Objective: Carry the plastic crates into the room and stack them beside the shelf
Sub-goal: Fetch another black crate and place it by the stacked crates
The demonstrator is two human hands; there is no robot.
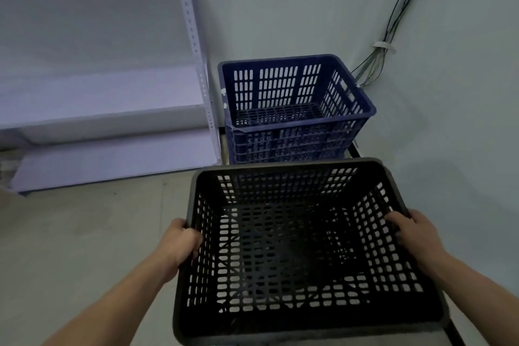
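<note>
Dim corner ahead: blue crates (295, 109) sit stacked beside the shelf (106, 93). Left hand (181, 241) and right hand (415, 236) clamp my black crate's (295, 255) side rims; I should keep it level, squaring corners before lowering.

Dim, bluish light everywhere; the shelf (106, 118) looks bent and a bit blurry, with soft shadows right of it

Left hand (181, 241) and right hand (412, 233) grip the black crate (295, 326) by opposite rims. Blue crates (365, 109) stand stacked beside the shelf (101, 109)
</note>
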